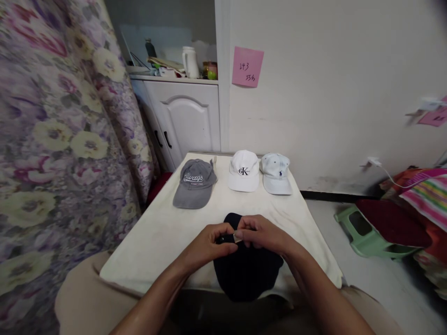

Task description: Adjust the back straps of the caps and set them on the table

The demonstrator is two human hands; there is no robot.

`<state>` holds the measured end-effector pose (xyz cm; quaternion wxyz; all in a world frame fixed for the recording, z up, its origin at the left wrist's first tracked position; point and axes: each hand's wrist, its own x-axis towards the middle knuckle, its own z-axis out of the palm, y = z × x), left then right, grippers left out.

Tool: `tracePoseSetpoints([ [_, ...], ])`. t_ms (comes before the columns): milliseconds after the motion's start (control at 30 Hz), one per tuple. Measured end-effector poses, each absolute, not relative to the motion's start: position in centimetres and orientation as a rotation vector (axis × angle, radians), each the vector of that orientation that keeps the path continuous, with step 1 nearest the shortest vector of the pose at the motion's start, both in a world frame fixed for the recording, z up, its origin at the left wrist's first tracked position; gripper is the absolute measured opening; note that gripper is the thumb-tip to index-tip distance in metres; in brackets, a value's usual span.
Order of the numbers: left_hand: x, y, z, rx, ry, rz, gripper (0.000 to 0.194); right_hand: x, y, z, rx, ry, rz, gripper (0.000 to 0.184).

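A dark navy cap (244, 274) lies on the near part of a small table covered with a cream cloth (157, 237). My left hand (209, 244) and my right hand (263, 235) meet over its back, fingers pinched on the cap's strap, where a small metal buckle shows between them. At the table's far end sit a grey cap (195, 183) with white lettering, a white cap (243, 171) with a black logo, and a pale blue cap (277, 173).
A floral curtain (52, 139) hangs along the left. A white cabinet (181, 116) with bottles and a jug stands behind. A pink note (247, 66) is stuck on the wall. A green stool (363, 230) and colourful bedding (426, 195) are at right.
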<state>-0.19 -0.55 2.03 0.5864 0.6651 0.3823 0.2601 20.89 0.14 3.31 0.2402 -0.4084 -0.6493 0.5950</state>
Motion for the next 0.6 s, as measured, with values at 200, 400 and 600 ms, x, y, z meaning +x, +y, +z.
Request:
tracePoseSetpoints([
  [200, 0.0, -0.9, 2.6, 1.681, 0.929, 0.653, 0.011, 22.1, 0.3, 3.3, -0.963, -1.788, 1.719, 0.039],
  [400, 0.2, -1.0, 2.4, 1.655, 0.988, 0.652, 0.02, 22.2, 0.3, 3.4, -1.033, -1.845, 1.723, 0.021],
  [600, 0.4, -0.9, 2.4, 1.608, 1.008, 0.711, 0.027, 22.1, 0.3, 2.7, -1.043, -1.923, 1.512, 0.015],
])
